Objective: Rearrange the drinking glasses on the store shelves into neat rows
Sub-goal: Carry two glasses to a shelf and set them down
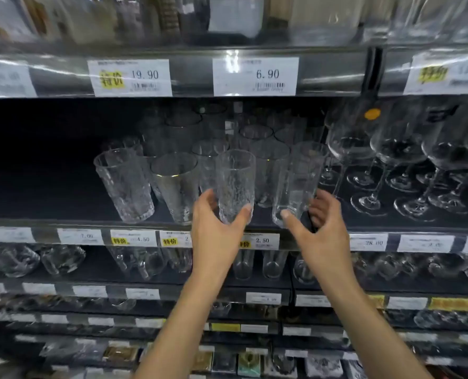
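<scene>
**Both hands on glasses at the shelf's front edge**

Two bare forearms reach up from the bottom of the head view. The left hand (216,231) grips a textured glass (236,181) low on its body, thumb on the right side and fingers curled round the left. The right hand (323,228) grips a smooth glass (298,179) near its base, thumb pressed on the left and fingers curled round the right. Both glasses stand upright, near each other but apart, at the front edge of the dark shelf (63,222). Whether their bases touch it cannot be told.

To the left along the front edge stand a gold-rimmed glass (175,184) and a textured tumbler (124,184). More tumblers crowd behind. Wine glasses (399,160) fill the shelf's right end. Price tags (254,75) hang on the edge above.
</scene>
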`<act>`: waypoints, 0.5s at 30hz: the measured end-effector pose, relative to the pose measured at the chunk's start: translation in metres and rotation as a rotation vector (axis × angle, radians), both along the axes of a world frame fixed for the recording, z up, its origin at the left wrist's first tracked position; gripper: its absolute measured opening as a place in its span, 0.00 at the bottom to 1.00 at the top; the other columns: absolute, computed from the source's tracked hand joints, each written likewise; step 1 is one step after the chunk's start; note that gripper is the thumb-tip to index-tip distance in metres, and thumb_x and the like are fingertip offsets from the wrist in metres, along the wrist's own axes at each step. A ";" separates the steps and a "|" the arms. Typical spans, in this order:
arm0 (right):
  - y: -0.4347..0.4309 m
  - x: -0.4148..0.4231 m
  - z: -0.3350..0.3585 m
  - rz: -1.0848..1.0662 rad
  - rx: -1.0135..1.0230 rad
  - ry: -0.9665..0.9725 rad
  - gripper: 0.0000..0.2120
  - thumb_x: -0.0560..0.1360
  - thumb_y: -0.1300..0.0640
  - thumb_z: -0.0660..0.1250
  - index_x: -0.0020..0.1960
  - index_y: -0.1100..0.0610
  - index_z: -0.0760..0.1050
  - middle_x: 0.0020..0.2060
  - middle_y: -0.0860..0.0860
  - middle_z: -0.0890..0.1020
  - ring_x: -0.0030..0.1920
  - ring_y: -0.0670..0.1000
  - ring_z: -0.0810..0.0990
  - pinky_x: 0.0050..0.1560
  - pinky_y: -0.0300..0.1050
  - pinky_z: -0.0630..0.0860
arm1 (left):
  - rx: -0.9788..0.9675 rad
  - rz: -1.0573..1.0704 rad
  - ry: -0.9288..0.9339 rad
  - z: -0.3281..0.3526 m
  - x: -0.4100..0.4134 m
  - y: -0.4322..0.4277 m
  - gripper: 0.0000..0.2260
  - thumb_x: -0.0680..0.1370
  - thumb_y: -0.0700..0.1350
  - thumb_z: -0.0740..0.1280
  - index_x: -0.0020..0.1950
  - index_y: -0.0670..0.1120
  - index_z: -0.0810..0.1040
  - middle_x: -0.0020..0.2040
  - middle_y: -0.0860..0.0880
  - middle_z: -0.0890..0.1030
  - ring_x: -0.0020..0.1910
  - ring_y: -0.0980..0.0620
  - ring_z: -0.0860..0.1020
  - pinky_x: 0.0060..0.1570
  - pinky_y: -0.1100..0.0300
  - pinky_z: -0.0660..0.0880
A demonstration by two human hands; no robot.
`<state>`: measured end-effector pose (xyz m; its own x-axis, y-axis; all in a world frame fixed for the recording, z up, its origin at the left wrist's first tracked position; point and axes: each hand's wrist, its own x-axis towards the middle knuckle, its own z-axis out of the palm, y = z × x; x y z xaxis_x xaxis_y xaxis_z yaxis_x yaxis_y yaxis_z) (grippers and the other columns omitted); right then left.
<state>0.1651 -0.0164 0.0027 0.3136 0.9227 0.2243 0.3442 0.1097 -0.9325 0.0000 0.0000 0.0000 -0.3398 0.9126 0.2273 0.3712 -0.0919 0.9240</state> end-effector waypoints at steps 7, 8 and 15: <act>0.025 -0.008 -0.006 -0.034 -0.017 -0.010 0.37 0.69 0.41 0.75 0.73 0.45 0.62 0.62 0.38 0.71 0.63 0.43 0.71 0.66 0.45 0.70 | -0.018 0.024 0.144 -0.007 -0.001 0.023 0.41 0.68 0.66 0.72 0.74 0.50 0.63 0.70 0.53 0.73 0.67 0.52 0.72 0.66 0.51 0.72; 0.027 -0.008 -0.006 -0.049 -0.009 -0.015 0.37 0.69 0.41 0.75 0.72 0.45 0.62 0.61 0.38 0.71 0.63 0.43 0.72 0.65 0.45 0.70 | -0.017 0.026 0.157 -0.005 -0.001 0.025 0.41 0.68 0.66 0.72 0.74 0.50 0.63 0.70 0.52 0.72 0.67 0.51 0.72 0.66 0.53 0.71; 0.036 -0.010 -0.010 -0.123 0.018 -0.057 0.34 0.67 0.42 0.77 0.68 0.44 0.65 0.57 0.39 0.73 0.58 0.44 0.74 0.60 0.44 0.73 | -0.051 0.051 0.239 0.000 0.005 0.033 0.44 0.68 0.66 0.72 0.75 0.48 0.60 0.72 0.50 0.71 0.67 0.48 0.73 0.62 0.54 0.72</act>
<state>0.1548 0.0194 -0.0078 0.4106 0.8736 0.2613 0.4085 0.0799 -0.9092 0.0046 0.0334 0.0004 -0.3278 0.9081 0.2604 0.5826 -0.0227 0.8125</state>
